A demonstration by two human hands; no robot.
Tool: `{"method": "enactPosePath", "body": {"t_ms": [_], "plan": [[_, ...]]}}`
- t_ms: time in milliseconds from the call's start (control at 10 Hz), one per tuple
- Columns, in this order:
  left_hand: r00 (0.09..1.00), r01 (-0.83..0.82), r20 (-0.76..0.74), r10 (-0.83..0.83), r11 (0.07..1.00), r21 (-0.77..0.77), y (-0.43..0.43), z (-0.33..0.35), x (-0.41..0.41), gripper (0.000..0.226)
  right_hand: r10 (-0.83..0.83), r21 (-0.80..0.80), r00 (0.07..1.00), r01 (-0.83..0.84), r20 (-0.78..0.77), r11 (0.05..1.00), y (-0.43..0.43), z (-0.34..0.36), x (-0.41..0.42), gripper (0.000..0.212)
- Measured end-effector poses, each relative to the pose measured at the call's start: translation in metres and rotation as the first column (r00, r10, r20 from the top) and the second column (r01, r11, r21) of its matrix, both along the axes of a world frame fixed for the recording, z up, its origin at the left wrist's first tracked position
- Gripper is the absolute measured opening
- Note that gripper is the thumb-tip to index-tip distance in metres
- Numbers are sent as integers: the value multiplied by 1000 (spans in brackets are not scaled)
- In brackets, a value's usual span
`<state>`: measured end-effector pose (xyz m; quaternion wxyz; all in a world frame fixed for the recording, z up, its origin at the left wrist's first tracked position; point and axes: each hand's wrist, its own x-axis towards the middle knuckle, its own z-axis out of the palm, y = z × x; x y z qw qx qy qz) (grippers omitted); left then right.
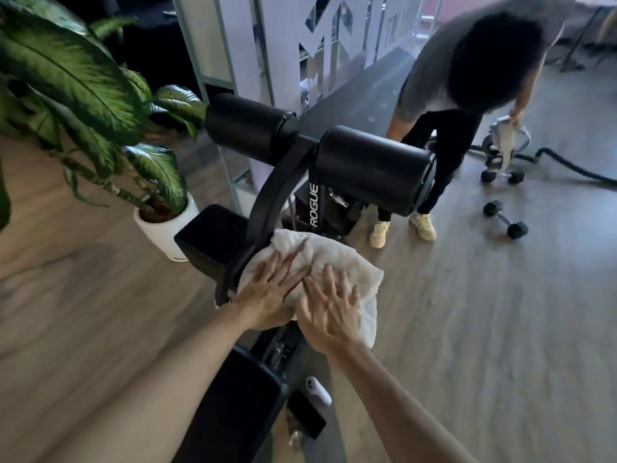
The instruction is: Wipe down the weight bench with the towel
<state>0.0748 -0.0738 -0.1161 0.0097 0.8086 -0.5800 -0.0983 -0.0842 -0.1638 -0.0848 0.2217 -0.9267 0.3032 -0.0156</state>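
We read "ROGUE" on the black weight bench [314, 205] while our left hand [267, 292] and right hand [329, 312] press, fingers spread, on the crumpled white towel [334, 259].

A crumpled white terry-cloth towel [320, 262], nubby and matt, covers the weight bench [213, 242], whose black pad reads as smooth, faintly sheened vinyl. At 12 o'clock, two foam-like roller pads [367, 165] look matt black on a satin-painted metal frame. The floor [484, 312] shows wood-grain planks with a dull finish. At 10 o'clock, glossy green leaves rise from a smooth white pot [160, 232].
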Motion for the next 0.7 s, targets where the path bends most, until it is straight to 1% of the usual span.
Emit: {"method": "enactPosePath", "body": {"t_ms": [100, 200, 300, 400, 500, 600, 700], "plan": [[985, -45, -168, 41, 999, -24, -9, 13, 6, 70, -56, -24, 998, 57, 33, 998, -7, 2, 7, 67], [984, -90, -168, 65, 985, -150, -12, 5, 5, 69, -56, -102, 998, 53, -22, 993, -7, -6, 16, 68], [990, -81, 104, 92, 992, -99, -9, -21, -8, 66, -69, -152, 991, 51, -115, 987, -5, -12, 22, 69], [984, -86, 154, 90, 996, -33, -9, -18, -12, 68, -81, -169, 989, 59, -127, 984, -7, -13, 25, 69], [989, -100, 107, 101, 995, -17, -10, -9, -13, 69, -59, -104, 995, 51, -76, 993, -5, -13, 23, 69], [940, -294, -224, 258, 944, -149, -23, 45, -13, 58, -93, 188, 983, 63, 156, 980, -30, 16, 12, 54], [588, -539, -787, 185, 815, -211, -22, 102, -12, 60, -212, 563, 909, -29, 358, 826, -45, 64, 7, 73]]}}
